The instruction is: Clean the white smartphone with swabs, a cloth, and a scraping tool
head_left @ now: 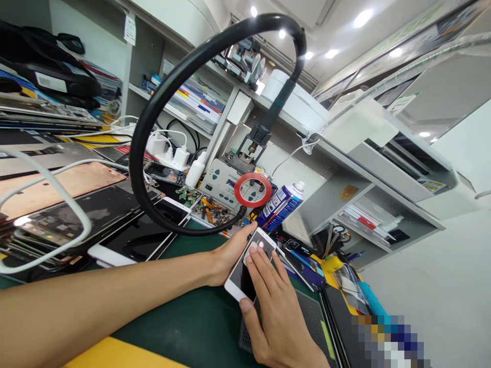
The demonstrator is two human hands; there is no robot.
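Note:
A white-framed smartphone with a dark screen is tilted above the green mat. My left hand grips it from the left edge and underneath, thumb up along its upper side; most of those fingers are hidden behind the phone. Across the screen lies my right hand, fingers extended and close together. Its fingertips press a small white pad, perhaps a folded wipe, against the glass. The thumb rests near the phone's lower end.
A thick black looped cable arches over the left forearm. Behind the phone stand a blue spray can, a red ring and a grey control box. Phone and tablet parts crowd the left, and a dark perforated pad lies right.

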